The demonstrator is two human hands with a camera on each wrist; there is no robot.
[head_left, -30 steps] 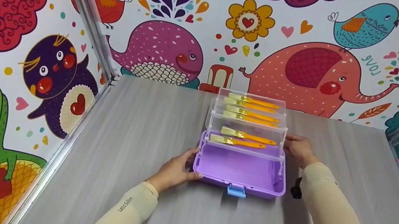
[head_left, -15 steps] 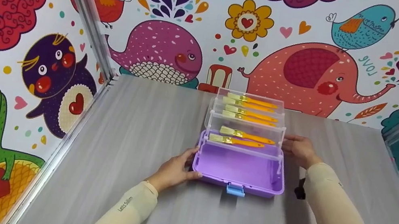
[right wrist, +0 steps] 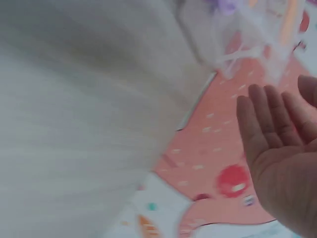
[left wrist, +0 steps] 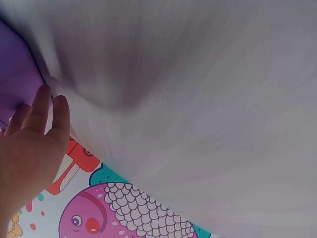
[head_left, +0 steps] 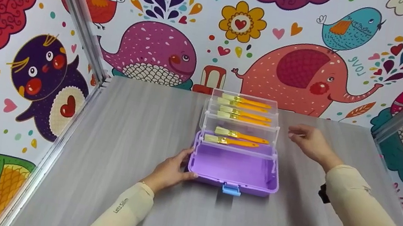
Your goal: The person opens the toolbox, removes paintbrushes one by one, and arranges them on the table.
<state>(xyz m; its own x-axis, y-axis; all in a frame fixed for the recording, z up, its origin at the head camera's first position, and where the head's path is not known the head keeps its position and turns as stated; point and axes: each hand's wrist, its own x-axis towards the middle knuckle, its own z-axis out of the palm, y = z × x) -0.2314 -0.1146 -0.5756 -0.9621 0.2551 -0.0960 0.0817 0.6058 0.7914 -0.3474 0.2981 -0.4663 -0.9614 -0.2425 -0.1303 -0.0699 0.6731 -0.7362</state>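
A purple box (head_left: 235, 170) stands on the table with its clear tiered trays (head_left: 240, 127) raised and spread out behind its hollow. Several flat paintbrushes with orange handles lie across these trays, among them a front paintbrush (head_left: 239, 142). My left hand (head_left: 171, 169) rests on the box's left side, thumb at the front corner; its fairly straight fingers (left wrist: 37, 114) lie along the purple wall in the left wrist view. To the right of the trays, my right hand (head_left: 312, 143) is in the air, apart from them and holding nothing. Its fingers (right wrist: 270, 114) are extended in the right wrist view.
A light blue latch (head_left: 231, 189) hangs at the box's front. Around the grey table (head_left: 133, 126) rise walls printed with cartoon animals, with metal posts (head_left: 75, 4) at the corners. The back wall (head_left: 247, 67) stands close behind the trays.
My right hand has left the right side of the trays and moved right and away. The left hand stays at the box's corner. The head view has shifted slightly right.
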